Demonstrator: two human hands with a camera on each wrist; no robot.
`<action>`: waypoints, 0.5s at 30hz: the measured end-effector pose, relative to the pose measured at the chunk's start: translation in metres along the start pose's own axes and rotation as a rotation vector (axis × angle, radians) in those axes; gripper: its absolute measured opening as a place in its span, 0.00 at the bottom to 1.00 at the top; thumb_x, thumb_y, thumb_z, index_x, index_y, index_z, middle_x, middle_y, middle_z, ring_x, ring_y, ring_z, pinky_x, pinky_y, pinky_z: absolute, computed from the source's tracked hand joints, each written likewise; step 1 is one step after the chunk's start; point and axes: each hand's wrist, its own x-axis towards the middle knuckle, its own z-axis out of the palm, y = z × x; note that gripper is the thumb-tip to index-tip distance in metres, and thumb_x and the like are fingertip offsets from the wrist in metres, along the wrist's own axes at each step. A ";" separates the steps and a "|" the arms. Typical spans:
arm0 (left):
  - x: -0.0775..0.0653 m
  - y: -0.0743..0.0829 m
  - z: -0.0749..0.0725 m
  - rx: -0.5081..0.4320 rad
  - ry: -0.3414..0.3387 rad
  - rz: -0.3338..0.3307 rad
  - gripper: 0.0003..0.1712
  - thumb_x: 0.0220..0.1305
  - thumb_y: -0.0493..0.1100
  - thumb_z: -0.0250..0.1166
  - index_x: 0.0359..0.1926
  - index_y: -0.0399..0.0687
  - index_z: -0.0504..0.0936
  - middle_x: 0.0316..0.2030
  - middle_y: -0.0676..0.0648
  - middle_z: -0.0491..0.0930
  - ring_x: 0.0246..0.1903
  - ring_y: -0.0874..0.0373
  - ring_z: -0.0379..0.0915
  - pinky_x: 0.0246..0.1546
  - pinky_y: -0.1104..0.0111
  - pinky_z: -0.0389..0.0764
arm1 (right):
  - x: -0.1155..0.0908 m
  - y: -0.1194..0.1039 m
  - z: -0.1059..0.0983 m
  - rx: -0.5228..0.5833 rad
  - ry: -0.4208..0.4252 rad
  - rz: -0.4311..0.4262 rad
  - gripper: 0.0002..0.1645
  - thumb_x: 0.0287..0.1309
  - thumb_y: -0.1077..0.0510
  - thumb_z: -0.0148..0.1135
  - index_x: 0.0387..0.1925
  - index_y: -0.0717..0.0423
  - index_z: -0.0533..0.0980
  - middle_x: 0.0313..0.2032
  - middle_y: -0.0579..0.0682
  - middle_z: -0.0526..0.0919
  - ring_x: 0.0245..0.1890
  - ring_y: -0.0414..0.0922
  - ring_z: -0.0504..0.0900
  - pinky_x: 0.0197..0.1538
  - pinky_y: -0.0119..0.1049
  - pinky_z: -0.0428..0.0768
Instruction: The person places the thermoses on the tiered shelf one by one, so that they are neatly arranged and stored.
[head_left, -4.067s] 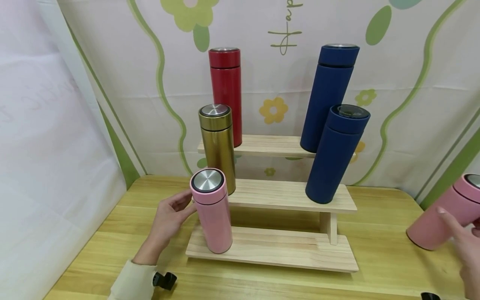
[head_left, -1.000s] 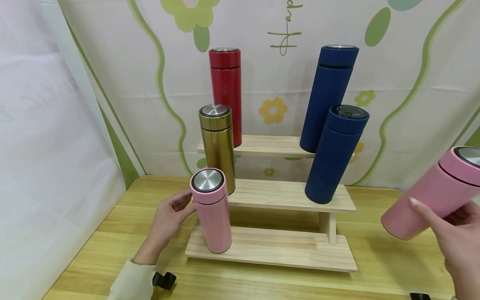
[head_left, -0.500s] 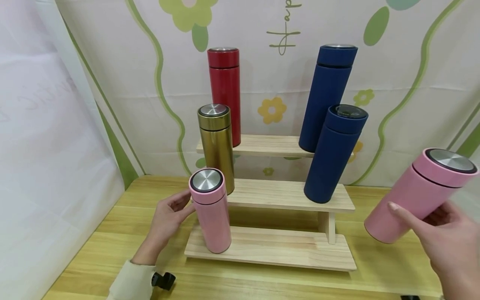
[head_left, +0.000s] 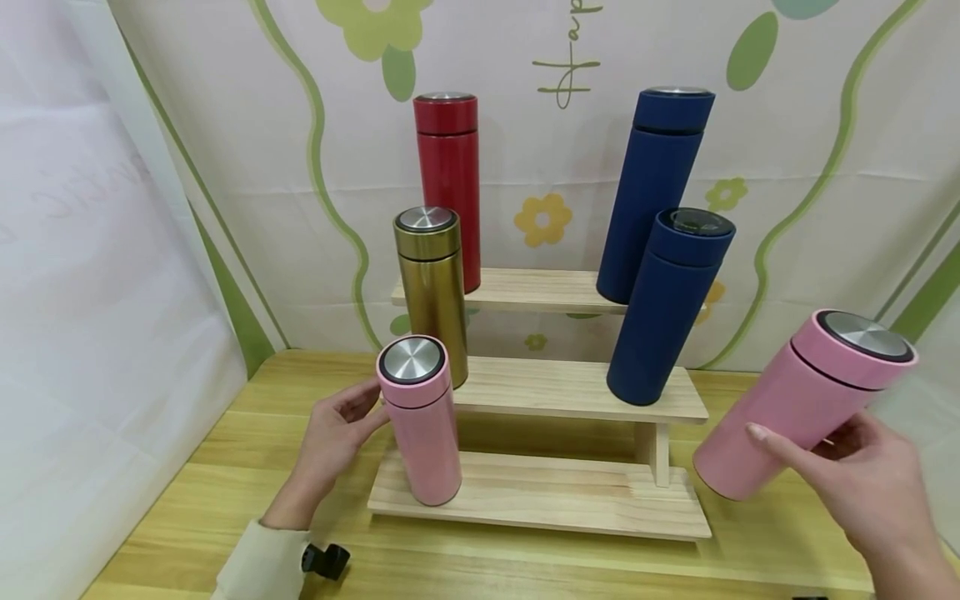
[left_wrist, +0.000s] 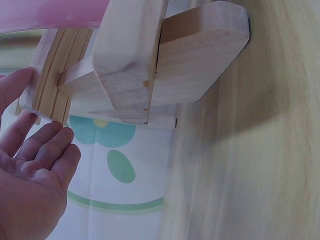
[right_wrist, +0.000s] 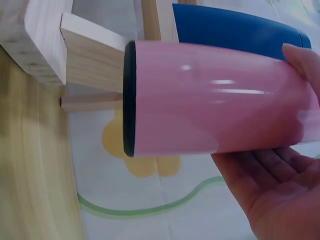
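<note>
My right hand grips a pink thermos flask with a silver lid, tilted to the right, beside the stand's right end. In the right wrist view its dark base faces the wooden stand. My left hand holds the left end of the three-tier wooden display stand at the middle shelf. The left wrist view shows the thumb and fingers around the shelf end. A second pink flask stands on the bottom shelf's left side, close to the left hand.
A gold flask and a blue flask stand on the middle shelf. On the top shelf are a red flask and another blue one. A printed flower cloth hangs behind the wooden table.
My right hand has carried the pink flask leftward from the far right of the table to beside the stand. The left hand and the other flasks have stayed in place.
</note>
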 end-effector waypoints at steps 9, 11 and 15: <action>0.000 0.001 -0.001 0.003 -0.004 0.000 0.29 0.70 0.39 0.75 0.70 0.39 0.81 0.69 0.39 0.81 0.73 0.47 0.73 0.71 0.63 0.76 | -0.006 -0.007 0.015 -0.010 -0.103 -0.043 0.29 0.58 0.52 0.84 0.56 0.41 0.77 0.37 0.18 0.81 0.35 0.26 0.82 0.34 0.22 0.81; 0.000 0.001 -0.001 0.001 -0.006 0.005 0.29 0.70 0.39 0.75 0.69 0.39 0.81 0.69 0.39 0.81 0.73 0.47 0.73 0.72 0.61 0.76 | -0.007 -0.008 0.018 -0.021 -0.127 -0.046 0.31 0.58 0.51 0.84 0.58 0.44 0.76 0.38 0.18 0.81 0.36 0.24 0.82 0.34 0.22 0.81; 0.000 0.000 0.000 0.000 -0.005 0.009 0.29 0.70 0.40 0.75 0.69 0.40 0.81 0.69 0.39 0.80 0.73 0.47 0.73 0.72 0.59 0.75 | -0.008 -0.011 0.022 -0.051 -0.172 -0.027 0.36 0.59 0.48 0.83 0.63 0.54 0.75 0.38 0.18 0.80 0.37 0.23 0.81 0.35 0.22 0.82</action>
